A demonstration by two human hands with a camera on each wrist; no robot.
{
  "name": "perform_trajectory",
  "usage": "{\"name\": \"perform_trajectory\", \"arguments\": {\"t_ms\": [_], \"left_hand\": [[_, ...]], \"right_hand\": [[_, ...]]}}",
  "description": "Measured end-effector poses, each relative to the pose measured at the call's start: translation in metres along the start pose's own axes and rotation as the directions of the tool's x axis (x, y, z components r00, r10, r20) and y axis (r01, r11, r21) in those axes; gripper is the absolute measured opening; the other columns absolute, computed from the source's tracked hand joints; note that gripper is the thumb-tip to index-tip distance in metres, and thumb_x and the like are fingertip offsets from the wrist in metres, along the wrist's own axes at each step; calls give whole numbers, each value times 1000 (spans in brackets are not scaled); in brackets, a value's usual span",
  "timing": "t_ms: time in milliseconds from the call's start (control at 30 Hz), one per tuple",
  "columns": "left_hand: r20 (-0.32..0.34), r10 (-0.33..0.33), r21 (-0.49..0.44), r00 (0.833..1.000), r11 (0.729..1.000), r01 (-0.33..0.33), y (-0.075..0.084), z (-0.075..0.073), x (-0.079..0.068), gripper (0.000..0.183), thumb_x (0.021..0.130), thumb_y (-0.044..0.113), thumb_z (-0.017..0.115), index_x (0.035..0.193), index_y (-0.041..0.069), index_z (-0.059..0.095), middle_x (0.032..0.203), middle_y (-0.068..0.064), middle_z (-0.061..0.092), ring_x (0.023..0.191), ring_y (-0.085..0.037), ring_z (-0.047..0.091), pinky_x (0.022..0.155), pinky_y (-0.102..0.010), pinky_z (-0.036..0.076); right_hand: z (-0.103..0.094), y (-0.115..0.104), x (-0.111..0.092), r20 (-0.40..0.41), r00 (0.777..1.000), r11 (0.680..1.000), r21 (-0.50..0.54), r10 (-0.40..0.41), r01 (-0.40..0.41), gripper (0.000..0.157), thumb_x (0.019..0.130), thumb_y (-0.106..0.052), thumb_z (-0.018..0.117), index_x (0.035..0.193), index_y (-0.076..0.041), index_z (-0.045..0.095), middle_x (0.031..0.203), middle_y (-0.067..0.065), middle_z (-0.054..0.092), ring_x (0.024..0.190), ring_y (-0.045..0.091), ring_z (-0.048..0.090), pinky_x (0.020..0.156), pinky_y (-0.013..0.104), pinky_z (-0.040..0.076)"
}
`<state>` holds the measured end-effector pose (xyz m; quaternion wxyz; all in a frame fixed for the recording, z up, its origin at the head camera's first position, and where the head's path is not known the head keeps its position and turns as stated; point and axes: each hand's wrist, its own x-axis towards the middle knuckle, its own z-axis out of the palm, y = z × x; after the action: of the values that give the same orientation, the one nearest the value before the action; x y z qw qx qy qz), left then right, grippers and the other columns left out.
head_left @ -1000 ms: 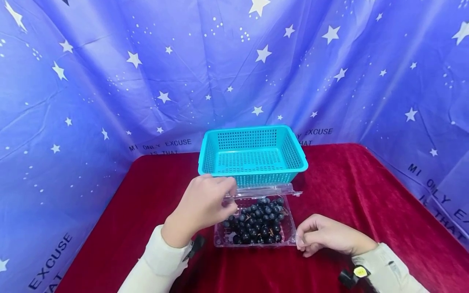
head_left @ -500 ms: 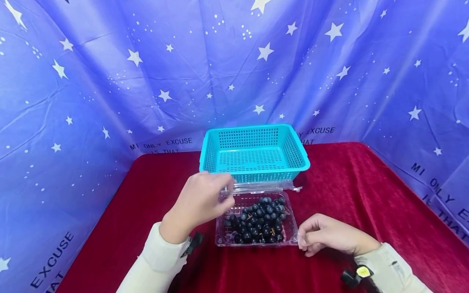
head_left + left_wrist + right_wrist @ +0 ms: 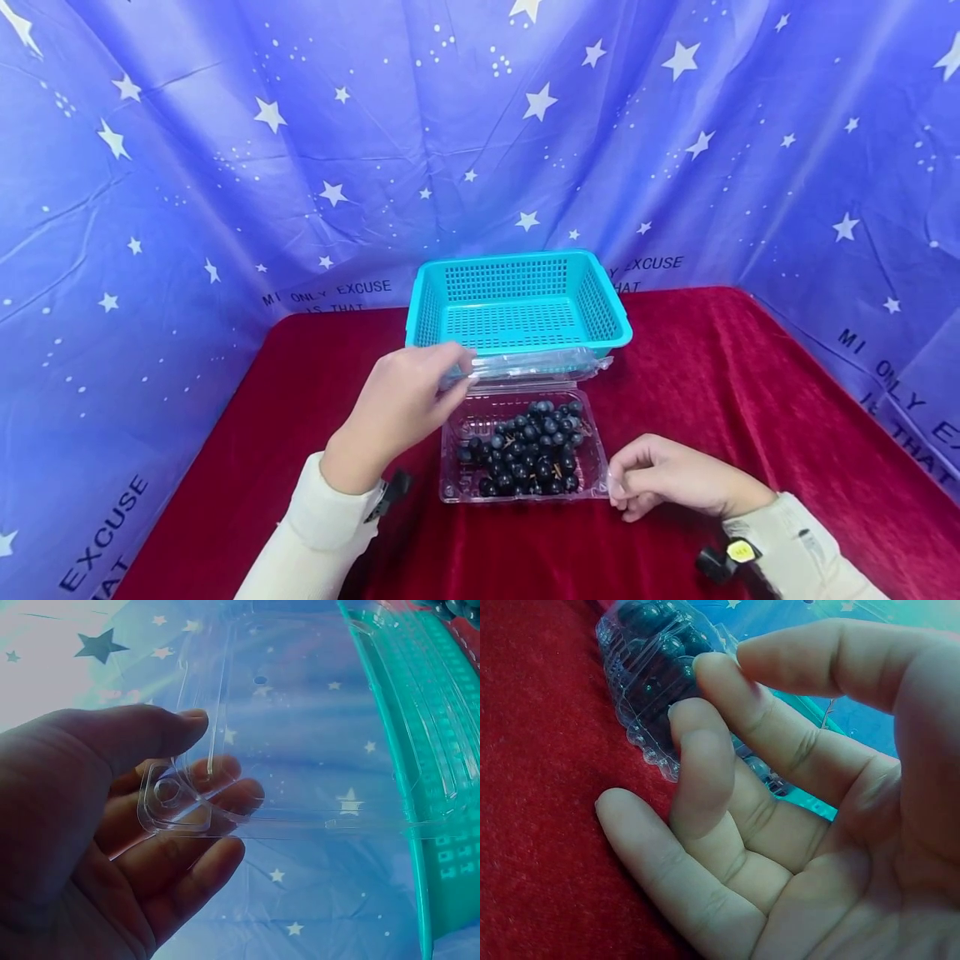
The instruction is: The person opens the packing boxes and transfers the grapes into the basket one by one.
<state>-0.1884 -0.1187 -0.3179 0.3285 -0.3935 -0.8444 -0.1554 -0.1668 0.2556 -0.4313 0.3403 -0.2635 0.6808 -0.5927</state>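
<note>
A clear plastic clamshell box (image 3: 454, 492) with dark grapes (image 3: 525, 454) in it lies on the table, its hinge on the far side. The clamshell lid (image 3: 536, 364) stands raised at the back, overlapping the basket's front in the head view. My left hand (image 3: 401, 404) pinches the lid's left corner; the left wrist view shows the thumb on one side of the clear lid (image 3: 300, 750) and fingers behind it. At the box's near right corner, my right hand (image 3: 675, 479) pinches the rim between thumb and index finger, its other fingers curled loosely below.
Just behind the box stands a turquoise plastic basket (image 3: 615, 337) with nothing in it. Dark red cloth (image 3: 315, 450) covers the table. A blue curtain with stars (image 3: 427, 150) hangs close behind the table and along both sides.
My left hand has lifted slightly and moved away from me, tilting the lid farther back from the grapes. The right hand has stayed at the box's corner.
</note>
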Motion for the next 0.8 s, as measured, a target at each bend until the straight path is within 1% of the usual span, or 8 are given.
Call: {"name": "perform_trajectory", "arguments": {"t_ms": [100,200,333,433,500,567,667,800], "left_hand": [[-1,-8,-5,1000,1000,8,0,0,0,22,87,15,83,100,12,65,84,4,74,53,-6,44,55,-22,50],[3,-20,-10,1000,1000,20,0,1,0,23,88,16,84,100,12,65,88,3,76,52,-5,38,52,-20,46],[4,-31,-21,1000,999,31,0,2,0,21,89,18,83,98,13,64,101,1,79,52,-4,37,51,-19,42],[1,-37,-23,999,999,37,0,4,-1,21,90,18,83,98,13,64,102,1,79,51,-4,35,50,-19,39],[0,-39,-25,999,999,39,-1,5,-1,21,90,17,83,97,13,64,99,1,79,51,-4,35,50,-18,38],[1,-38,-25,999,999,38,-1,6,-2,20,90,18,82,97,14,63,97,2,78,51,-4,34,50,-18,38],[-3,-33,-31,999,999,33,-2,7,-2,20,90,17,82,97,13,63,98,2,79,50,-4,34,49,-18,37],[-15,-31,-36,999,999,31,-2,6,0,21,89,16,83,97,12,64,104,0,79,49,-4,31,47,-18,34]], "right_hand": [[-1,1,1,4,1000,1000,3,2,-2,19,98,0,53,93,12,65,86,11,70,82,18,73,79,47,64],[-1,2,1,5,1000,1000,5,5,-5,19,99,-1,53,93,13,65,86,12,71,82,18,73,79,45,64],[-1,3,0,1,1000,1000,12,7,-7,19,99,-1,53,93,13,65,87,11,71,82,18,73,79,45,64],[0,4,0,-1,1000,1000,20,8,-8,19,99,-1,53,94,13,65,87,10,71,82,18,73,79,45,64],[0,4,-1,0,1000,1000,20,7,-7,19,99,-1,53,94,13,65,86,15,70,82,18,72,79,45,64],[0,3,-1,1,1000,1000,16,5,-5,19,98,-1,53,93,13,65,86,23,68,82,18,73,79,45,64],[0,2,-1,2,1000,1000,7,-1,1,19,98,-1,52,93,12,65,87,32,63,82,19,73,78,46,64],[-1,2,-1,-1,1000,1000,2,-6,6,19,99,-1,52,93,12,65,87,30,64,82,19,73,79,47,64]]}}
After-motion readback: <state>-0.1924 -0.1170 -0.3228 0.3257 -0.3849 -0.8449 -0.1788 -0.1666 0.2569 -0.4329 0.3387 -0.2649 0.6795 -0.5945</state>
